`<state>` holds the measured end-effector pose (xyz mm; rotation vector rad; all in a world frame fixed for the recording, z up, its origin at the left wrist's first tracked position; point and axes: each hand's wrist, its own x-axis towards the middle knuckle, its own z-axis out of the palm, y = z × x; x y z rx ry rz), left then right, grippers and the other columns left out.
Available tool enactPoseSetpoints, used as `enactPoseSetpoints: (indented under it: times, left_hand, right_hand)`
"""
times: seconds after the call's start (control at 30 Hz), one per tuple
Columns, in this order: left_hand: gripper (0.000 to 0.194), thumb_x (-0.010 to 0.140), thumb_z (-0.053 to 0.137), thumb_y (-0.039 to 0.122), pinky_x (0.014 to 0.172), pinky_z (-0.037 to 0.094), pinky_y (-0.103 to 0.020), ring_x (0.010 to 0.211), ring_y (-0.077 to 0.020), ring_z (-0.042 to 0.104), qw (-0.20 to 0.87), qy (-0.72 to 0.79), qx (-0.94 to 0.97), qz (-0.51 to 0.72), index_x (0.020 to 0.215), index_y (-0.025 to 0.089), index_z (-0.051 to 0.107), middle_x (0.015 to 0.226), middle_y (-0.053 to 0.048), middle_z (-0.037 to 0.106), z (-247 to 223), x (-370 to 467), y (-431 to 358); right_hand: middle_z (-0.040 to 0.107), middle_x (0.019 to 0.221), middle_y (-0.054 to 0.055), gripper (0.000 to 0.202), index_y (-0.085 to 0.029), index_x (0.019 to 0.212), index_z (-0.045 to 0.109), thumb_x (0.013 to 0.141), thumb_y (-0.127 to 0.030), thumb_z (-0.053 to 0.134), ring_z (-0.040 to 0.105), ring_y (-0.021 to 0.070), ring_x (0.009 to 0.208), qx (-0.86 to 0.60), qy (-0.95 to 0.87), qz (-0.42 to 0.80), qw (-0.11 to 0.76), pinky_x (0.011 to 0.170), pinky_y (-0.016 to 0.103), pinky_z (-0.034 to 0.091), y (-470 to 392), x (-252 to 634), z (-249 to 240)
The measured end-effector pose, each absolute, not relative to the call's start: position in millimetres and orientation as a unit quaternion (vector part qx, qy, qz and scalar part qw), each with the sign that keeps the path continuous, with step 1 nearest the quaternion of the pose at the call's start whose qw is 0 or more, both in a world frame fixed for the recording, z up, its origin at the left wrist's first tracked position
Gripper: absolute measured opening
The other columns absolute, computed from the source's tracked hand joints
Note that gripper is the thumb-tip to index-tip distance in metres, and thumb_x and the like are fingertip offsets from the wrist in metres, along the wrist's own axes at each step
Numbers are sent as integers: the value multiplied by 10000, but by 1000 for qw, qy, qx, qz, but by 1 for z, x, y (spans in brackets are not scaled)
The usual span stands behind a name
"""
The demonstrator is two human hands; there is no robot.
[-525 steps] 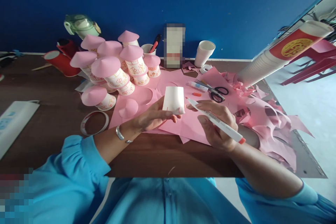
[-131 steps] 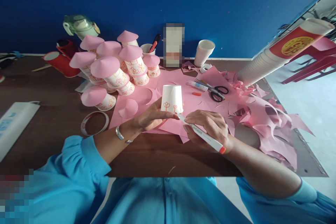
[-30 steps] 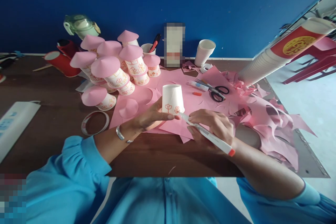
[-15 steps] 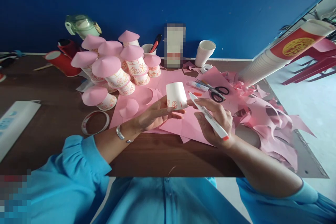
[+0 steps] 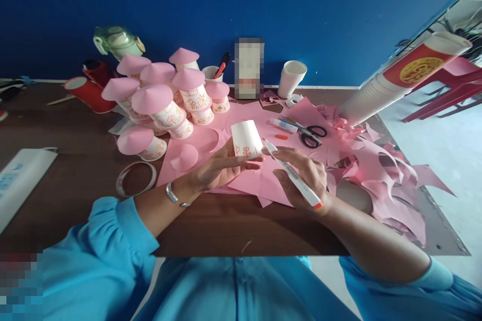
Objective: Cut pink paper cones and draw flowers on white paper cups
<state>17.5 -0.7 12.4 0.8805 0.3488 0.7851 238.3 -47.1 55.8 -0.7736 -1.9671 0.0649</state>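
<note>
My left hand [image 5: 222,166] holds a white paper cup [image 5: 246,136] from below and behind, tilted over the pink paper. Red flower outlines run along the cup's lower edge. Between the fingers of my right hand [image 5: 306,175] is a white marker pen [image 5: 293,175] with a red end, its tip close to the cup's right side; I cannot tell whether it touches. An orange-red pen cap [image 5: 281,136] lies on the pink paper [image 5: 259,180] beyond the pen. Left of my hands stand several decorated cups with pink cone roofs [image 5: 152,99].
Scissors [image 5: 312,136], a glue stick [image 5: 283,125] and pink scraps [image 5: 387,165] lie on the right. A long cup stack [image 5: 376,95] leans there. White cups [image 5: 292,77] stand near the blue wall. A tape roll [image 5: 136,179] lies left of my forearm.
The cup in my left hand has shifted slightly left and tilted more. My right hand with the marker pen has followed it left and a little lower.
</note>
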Motion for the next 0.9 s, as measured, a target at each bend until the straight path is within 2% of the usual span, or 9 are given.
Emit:
enactPoseSetpoints:
  times: [0.13,0.27,0.43,0.53,0.7,0.9]
  left_hand:
    - [514,891,777,243,1046,553,-425,1279,-277,659,819,165,417,359,1382,287,632,1292,-87,727,15,17,-2]
    - [571,842,831,189,946,564,-350,1110,-227,700,804,185,444,350,1368,286,631,1126,-55,754,25,18,-5]
    - [532,840,838,202,952,560,-357,1094,-224,701,811,193,428,350,1328,294,647,1190,-54,735,27,19,-4]
    - [494,794,877,203,951,562,-353,1076,-214,692,815,196,417,352,1247,264,689,1146,-44,732,24,20,-1]
    - [357,820,862,225,937,549,-329,1016,-195,694,808,205,435,341,1146,219,719,1080,-52,732,23,18,-1]
    - [305,837,845,298,908,557,-334,1027,-213,669,787,199,473,342,1109,222,729,1085,-69,708,26,18,-3]
  right_hand:
    - [800,1095,93,335,-215,1382,555,1049,-198,582,819,207,991,-303,-820,24,485,796,281,686,-48,236,55]
    - [806,1079,117,348,-187,1390,570,1045,-218,598,818,228,970,-268,-830,53,485,765,316,695,-49,235,54]
    - [792,1046,97,320,-223,1370,583,1052,-257,586,811,239,916,-285,-809,46,511,743,355,688,-49,239,59]
    - [769,980,82,306,-223,1344,598,1040,-259,595,781,230,806,-292,-797,22,528,665,363,663,-47,242,62]
    - [761,921,79,224,-193,1203,658,980,-172,654,750,206,751,-295,-802,6,520,642,335,647,-46,242,67]
    - [745,820,45,175,-200,1096,646,945,-110,650,743,182,676,-284,-805,18,521,580,290,637,-48,237,68]
